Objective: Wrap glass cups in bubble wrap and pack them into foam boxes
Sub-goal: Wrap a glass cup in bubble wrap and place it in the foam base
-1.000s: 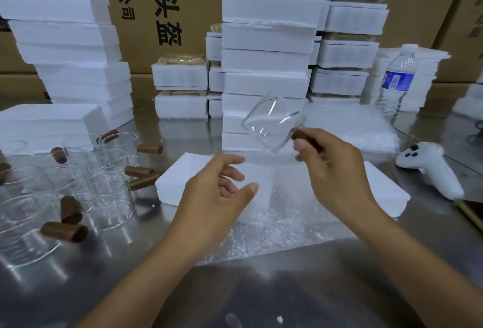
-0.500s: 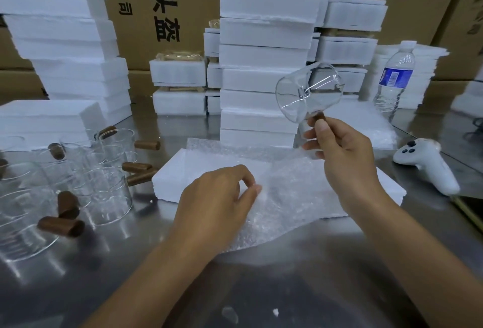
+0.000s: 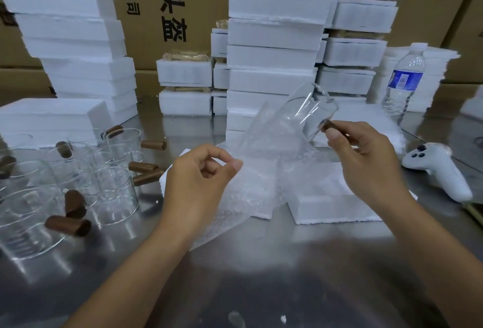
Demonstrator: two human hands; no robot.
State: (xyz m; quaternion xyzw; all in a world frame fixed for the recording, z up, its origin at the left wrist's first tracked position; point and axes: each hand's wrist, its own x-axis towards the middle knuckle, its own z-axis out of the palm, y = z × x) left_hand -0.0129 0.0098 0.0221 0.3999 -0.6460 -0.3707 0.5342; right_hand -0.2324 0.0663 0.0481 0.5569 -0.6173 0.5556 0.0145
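2 grips busy: my right hand (image 3: 366,163) pinched the clear glass cup (image 3: 304,114) by its brown handle (image 3: 329,125); my left hand (image 3: 198,184) pinched the translucent bubble wrap (image 3: 257,189).

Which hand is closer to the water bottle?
Right. The right hand, holding a glass cup, is below-left of the water bottle. The left hand, pinching bubble wrap, is much farther left.

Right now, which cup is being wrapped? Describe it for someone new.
Find the tall middle stack of white foam boxes. In front of its base, over the lifted bubble wrap, the right hand pinches a glass cup by its brown handle. It alone is tilted in the air; the other cups sit on the table at the left.
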